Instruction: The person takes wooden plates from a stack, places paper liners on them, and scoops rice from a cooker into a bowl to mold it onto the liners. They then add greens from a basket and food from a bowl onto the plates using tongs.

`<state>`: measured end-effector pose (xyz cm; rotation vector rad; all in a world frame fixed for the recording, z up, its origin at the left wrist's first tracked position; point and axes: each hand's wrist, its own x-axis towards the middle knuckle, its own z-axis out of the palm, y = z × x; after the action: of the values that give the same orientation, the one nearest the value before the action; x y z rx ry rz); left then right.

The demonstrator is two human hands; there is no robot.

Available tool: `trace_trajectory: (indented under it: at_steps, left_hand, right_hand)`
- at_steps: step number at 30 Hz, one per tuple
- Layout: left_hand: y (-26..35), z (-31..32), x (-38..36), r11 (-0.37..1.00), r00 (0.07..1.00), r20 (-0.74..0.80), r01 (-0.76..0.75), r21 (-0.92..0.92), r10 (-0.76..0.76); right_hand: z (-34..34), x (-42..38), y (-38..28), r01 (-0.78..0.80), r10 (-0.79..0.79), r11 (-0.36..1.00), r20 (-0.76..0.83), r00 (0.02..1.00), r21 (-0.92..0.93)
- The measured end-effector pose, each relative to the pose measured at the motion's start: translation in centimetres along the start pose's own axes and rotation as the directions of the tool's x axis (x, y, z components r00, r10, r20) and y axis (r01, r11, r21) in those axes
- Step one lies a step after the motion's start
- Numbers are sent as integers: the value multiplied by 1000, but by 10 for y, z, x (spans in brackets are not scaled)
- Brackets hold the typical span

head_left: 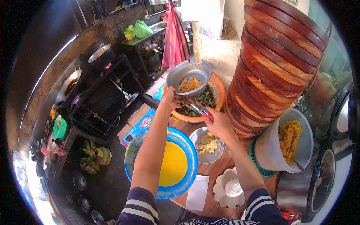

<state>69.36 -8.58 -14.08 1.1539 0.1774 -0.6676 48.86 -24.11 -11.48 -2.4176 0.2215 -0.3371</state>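
My left hand (172, 98) is closed at the near rim of a grey metal bowl (174, 77), fingers passing under it. Shredded orange-brown food (189, 84) lies in this bowl, which overlaps the far left side of an orange basket (221, 95). Dark green chopped leaves (205, 98) fill the basket. My right hand (220, 123) grips a red-handled metal tool (208, 114) whose far end points toward my left hand over the leaves; I cannot tell its exact kind. Just below is a white bowl (195, 140) of chopped pale yellow pieces (207, 143).
A blue basin (193, 165) of yellow liquid stands front left. Beside it are a paper sheet (197, 193) and a scalloped bowl (221, 183) of white powder. On the right, a tall stack of wooden boards (270, 71) rises behind a tilted white bucket (262, 150) of orange shreds.
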Motion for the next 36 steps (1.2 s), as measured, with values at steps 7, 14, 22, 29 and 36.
trace_trajectory:
  at_steps: [7,14,22,29,36]
  left_hand:
    - [-2,6,-8,1000,1000,-3,17,-23,-17]
    - [-3,3,-3,1000,1000,-3,22,3,-22]
    - [-13,-13,15,989,997,21,80,-126,-78]
    - [-6,-7,3,1000,1000,-20,19,5,-19]
    - [-3,2,-16,972,982,-124,-162,-171,142]
  right_hand:
    - [0,2,10,-100,99,995,20,995,3]
    - [5,-2,19,-84,79,990,-49,996,-114]
    - [-5,-9,17,-141,95,952,174,980,272]
    - [8,-2,28,-213,195,971,153,969,113]
    - [7,18,26,-158,151,938,-46,987,-308]
